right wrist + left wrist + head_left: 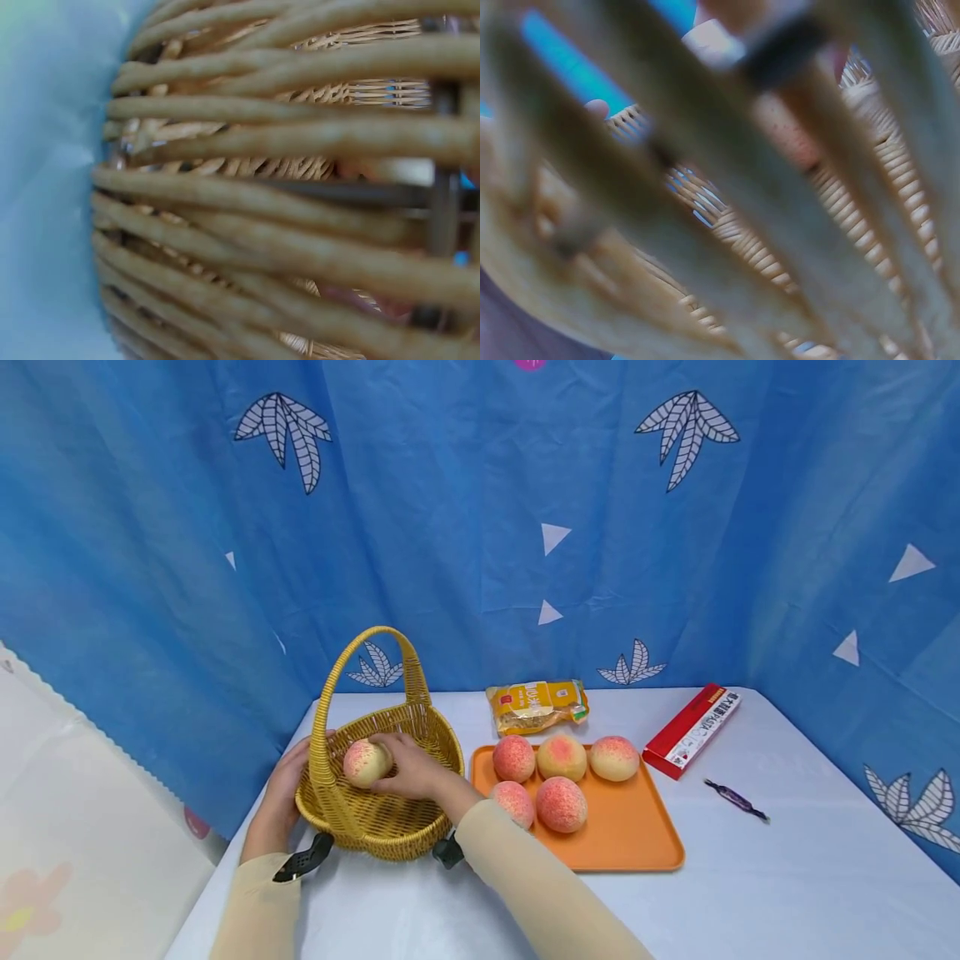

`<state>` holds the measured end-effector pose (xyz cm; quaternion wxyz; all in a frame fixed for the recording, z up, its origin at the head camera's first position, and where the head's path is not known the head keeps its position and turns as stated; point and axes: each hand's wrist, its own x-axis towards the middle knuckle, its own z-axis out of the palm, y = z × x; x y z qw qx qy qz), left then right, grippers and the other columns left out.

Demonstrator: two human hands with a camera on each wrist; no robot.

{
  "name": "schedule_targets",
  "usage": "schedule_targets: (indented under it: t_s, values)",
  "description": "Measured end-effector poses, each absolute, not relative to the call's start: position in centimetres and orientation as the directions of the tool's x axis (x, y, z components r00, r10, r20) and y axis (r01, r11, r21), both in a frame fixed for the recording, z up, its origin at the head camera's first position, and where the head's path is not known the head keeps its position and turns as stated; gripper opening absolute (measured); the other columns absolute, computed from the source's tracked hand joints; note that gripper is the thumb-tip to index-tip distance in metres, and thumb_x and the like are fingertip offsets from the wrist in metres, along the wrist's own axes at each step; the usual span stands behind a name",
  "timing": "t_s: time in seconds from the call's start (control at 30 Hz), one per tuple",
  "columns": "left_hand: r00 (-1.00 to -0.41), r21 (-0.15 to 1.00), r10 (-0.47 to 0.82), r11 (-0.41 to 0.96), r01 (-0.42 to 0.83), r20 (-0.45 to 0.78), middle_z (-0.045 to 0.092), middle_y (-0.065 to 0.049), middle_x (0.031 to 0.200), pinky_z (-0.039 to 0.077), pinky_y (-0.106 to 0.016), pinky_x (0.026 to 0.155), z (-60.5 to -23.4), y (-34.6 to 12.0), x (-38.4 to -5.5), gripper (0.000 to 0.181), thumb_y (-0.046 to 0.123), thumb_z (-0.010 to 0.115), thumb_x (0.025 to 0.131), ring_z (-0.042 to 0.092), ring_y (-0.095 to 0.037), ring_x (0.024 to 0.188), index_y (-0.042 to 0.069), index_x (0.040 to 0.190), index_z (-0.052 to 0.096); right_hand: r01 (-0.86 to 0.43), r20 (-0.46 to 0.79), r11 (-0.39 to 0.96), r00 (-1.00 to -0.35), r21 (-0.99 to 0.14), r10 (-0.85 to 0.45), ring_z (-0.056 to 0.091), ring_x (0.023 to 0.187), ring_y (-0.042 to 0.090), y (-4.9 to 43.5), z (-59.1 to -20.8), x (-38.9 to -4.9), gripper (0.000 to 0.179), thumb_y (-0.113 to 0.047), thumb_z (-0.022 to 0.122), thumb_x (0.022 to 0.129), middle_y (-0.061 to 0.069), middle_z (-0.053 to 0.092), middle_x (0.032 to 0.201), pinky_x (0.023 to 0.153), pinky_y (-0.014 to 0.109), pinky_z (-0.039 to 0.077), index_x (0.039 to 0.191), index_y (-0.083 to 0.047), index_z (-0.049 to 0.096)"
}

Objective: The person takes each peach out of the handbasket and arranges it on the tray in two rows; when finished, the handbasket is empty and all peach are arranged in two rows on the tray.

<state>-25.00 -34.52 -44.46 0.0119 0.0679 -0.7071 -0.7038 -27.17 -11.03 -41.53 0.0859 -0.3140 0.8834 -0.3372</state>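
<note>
A yellow woven basket [405, 827] with a tall arched handle stands on the left of the table. My right hand [411, 767] reaches down into it and holds a pale peach with red speckles [366, 763], thumb and fingers at the fruit's right side. Against the basket's outer left side lies my left hand [285, 781], its fingers partly hidden behind the handle and rim. Close weave of the basket [757, 255] fills most of the left wrist view, and the peach [780, 131] shows through gaps. The right wrist view has the basket's outer wall [285, 142] up close.
Right of the basket, an orange tray [622, 835] carries several more peaches [562, 804]. Behind it lies a yellow food packet [538, 706]. Farther right are a red and white pasta box [693, 732] and a small purple wrapped stick [737, 800]. Blue curtains [480, 527] border the table.
</note>
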Motion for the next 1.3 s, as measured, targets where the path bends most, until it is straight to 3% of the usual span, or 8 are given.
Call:
schedule_targets:
  t_s: [0.23, 0.43, 0.6, 0.73, 0.93, 1.07, 1.3]
  values:
    - [-0.991, 0.998, -0.118, 0.001, -0.069, -0.068, 0.046, 0.009, 0.137, 0.044, -0.013, 0.090, -44.57, -34.50, -24.95, 0.057, 0.048, 0.041, 0.106, 0.044, -0.006, 0.121, 0.016, 0.153, 0.039, -0.485, 0.111, 0.550, -0.810, -0.680, -0.576, 0.054, 0.128, 0.024, -10.85, -41.49, -27.21, 0.058, -0.024, 0.075, 0.090, 0.010, 0.050, 0.142, 0.104, 0.039, 0.048, 0.140, -0.018, 0.047]
    - [-0.990, 0.997, -0.123, 0.001, -0.076, -0.075, 0.045, 0.009, 0.139, 0.043, -0.014, 0.090, -44.66, -34.69, -25.10, 0.059, 0.050, 0.043, 0.104, 0.043, -0.003, 0.119, 0.017, 0.153, 0.040, -0.446, 0.118, 0.578, -0.849, -0.683, -0.515, 0.059, 0.109, 0.016, -10.85, -41.48, -27.26, 0.044, -0.028, 0.076, 0.090, 0.006, 0.059, 0.124, 0.090, 0.028, 0.050, 0.122, -0.014, 0.050]
    - [-0.989, 0.996, -0.119, -0.001, -0.085, -0.085, 0.045, 0.010, 0.137, 0.044, -0.014, 0.089, -44.59, -34.75, -25.11, 0.062, 0.052, 0.044, 0.103, 0.045, -0.002, 0.115, 0.017, 0.154, 0.038, -0.402, 0.086, 0.594, -0.869, -0.696, -0.488, 0.056, 0.091, 0.013, -10.76, -41.44, -27.22, 0.043, -0.032, 0.076, 0.090, 0.005, 0.060, 0.111, 0.075, 0.026, 0.047, 0.116, -0.014, 0.048]
    - [-0.989, 0.996, -0.119, 0.001, -0.092, -0.091, 0.044, 0.010, 0.139, 0.043, -0.014, 0.090, -44.49, -34.77, -25.10, 0.064, 0.054, 0.044, 0.103, 0.044, -0.002, 0.116, 0.017, 0.155, 0.037, -0.376, 0.059, 0.599, -0.875, -0.707, -0.481, 0.056, 0.085, 0.014, -10.74, -41.39, -27.13, 0.044, -0.034, 0.077, 0.089, 0.006, 0.062, 0.106, 0.071, 0.027, 0.046, 0.115, -0.015, 0.047]
    - [-0.989, 0.996, -0.119, 0.002, -0.092, -0.091, 0.044, 0.010, 0.139, 0.044, -0.014, 0.090, -44.41, -34.79, -25.04, 0.064, 0.054, 0.044, 0.103, 0.044, -0.001, 0.116, 0.018, 0.155, 0.036, -0.402, 0.087, 0.598, -0.871, -0.694, -0.484, 0.063, 0.106, 0.018, -10.94, -41.37, -27.12, 0.055, -0.030, 0.078, 0.088, 0.008, 0.063, 0.123, 0.087, 0.029, 0.053, 0.129, -0.013, 0.047]
    - [-0.990, 0.996, -0.115, 0.000, -0.085, -0.085, 0.045, 0.011, 0.137, 0.044, -0.014, 0.089, -44.44, -34.78, -25.00, 0.063, 0.053, 0.044, 0.103, 0.046, -0.001, 0.114, 0.018, 0.155, 0.036, -0.418, 0.090, 0.621, -0.868, -0.663, -0.488, 0.059, 0.123, 0.021, -11.11, -41.41, -27.16, 0.067, -0.030, 0.079, 0.088, 0.008, 0.058, 0.138, 0.101, 0.033, 0.051, 0.143, -0.011, 0.045]
    - [-0.989, 0.996, -0.117, -0.001, -0.094, -0.093, 0.045, 0.012, 0.136, 0.044, -0.015, 0.089, -44.45, -34.75, -25.02, 0.062, 0.053, 0.043, 0.104, 0.046, -0.001, 0.113, 0.019, 0.155, 0.037, -0.424, 0.042, 0.684, -0.865, -0.593, -0.500, 0.058, 0.120, 0.021, -11.07, -41.35, -27.01, 0.072, -0.039, 0.078, 0.087, 0.008, 0.052, 0.138, 0.101, 0.036, 0.050, 0.148, -0.016, 0.047]
